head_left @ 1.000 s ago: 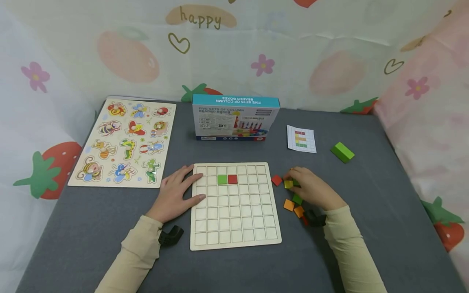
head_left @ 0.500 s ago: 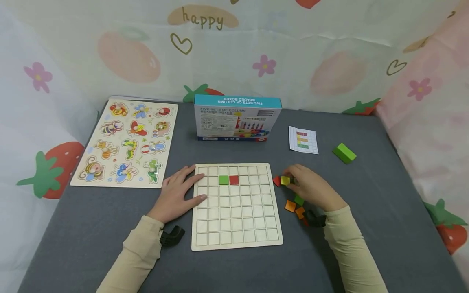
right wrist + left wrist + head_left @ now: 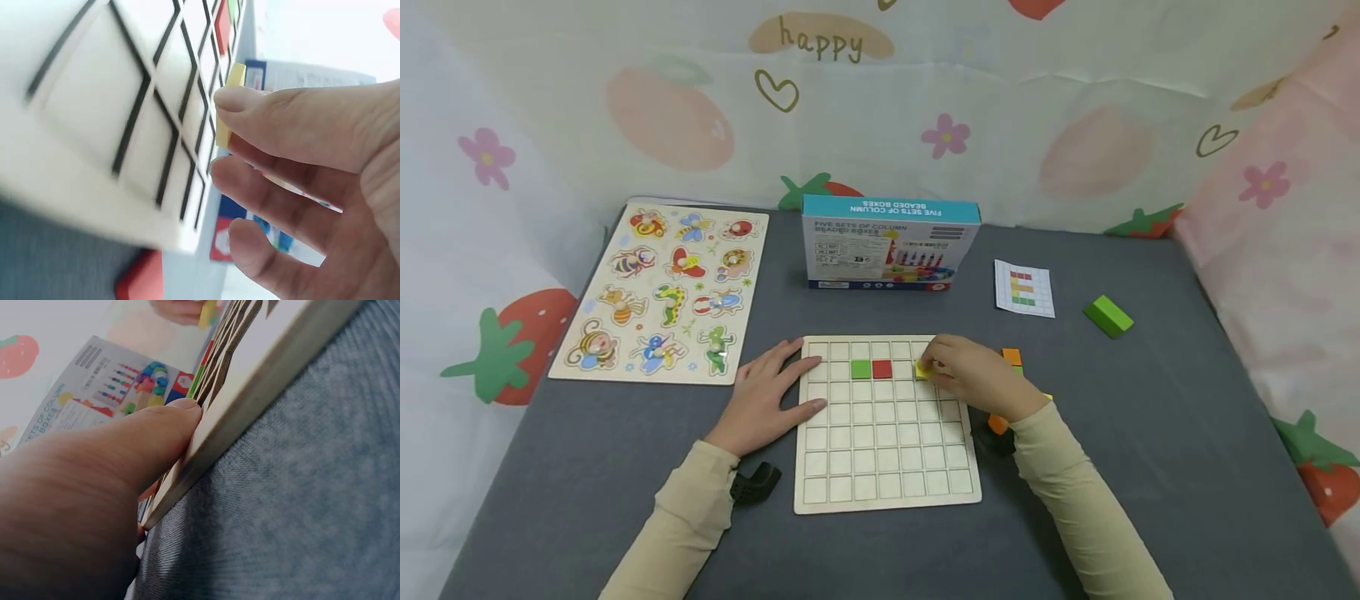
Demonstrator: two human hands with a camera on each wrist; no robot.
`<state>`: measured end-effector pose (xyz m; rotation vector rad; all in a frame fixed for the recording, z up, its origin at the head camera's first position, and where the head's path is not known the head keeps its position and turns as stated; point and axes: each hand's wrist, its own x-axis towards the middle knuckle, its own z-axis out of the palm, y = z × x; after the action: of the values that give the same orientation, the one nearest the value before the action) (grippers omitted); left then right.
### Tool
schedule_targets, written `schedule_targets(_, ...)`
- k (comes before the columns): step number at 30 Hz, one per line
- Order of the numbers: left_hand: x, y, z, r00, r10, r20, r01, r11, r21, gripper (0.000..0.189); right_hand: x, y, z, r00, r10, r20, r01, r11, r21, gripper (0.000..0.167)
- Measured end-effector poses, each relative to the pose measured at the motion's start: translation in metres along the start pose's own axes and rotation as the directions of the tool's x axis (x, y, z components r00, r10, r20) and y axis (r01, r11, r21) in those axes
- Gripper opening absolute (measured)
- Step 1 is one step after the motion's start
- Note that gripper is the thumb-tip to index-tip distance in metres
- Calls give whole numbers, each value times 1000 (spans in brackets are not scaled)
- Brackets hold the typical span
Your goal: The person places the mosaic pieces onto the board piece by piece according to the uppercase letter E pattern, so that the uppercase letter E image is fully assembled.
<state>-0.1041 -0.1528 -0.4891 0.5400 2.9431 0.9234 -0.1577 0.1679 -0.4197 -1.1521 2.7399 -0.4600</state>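
A pale wooden grid board (image 3: 887, 460) lies in front of me. In its second row a green square tile (image 3: 861, 369) and a red square tile (image 3: 882, 369) sit side by side. My right hand (image 3: 976, 377) pinches a yellow square tile (image 3: 223, 128) between thumb and forefinger, over the upper right part of the grid. In the right wrist view this tile is on edge, close to the board's surface. My left hand (image 3: 763, 400) rests on the board's left edge, fingers spread; its thumb (image 3: 169, 422) lies on the rim in the left wrist view.
Loose orange tiles (image 3: 997, 423) and other coloured ones lie right of the board, partly hidden by my right arm. Behind stand a cardboard box (image 3: 887, 250), a pattern card (image 3: 1025, 289) and a green block (image 3: 1108, 317). An insect puzzle board (image 3: 658, 292) lies at left.
My right hand has picked the yellow tile from the loose tiles and carried it left over the board. The left hand has stayed on the board's edge.
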Motion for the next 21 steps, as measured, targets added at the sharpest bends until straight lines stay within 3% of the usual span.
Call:
schedule_targets(7,0,1,0,1000,2,2,-2,1000,8,65,16,-6,9,1000,-2,31,2,1000,-8,16)
schedule_targets(21,0,1,-1,1000,-8,12,8,1000,5,64,26,-11,13,999,1,43,1,999,-42,18)
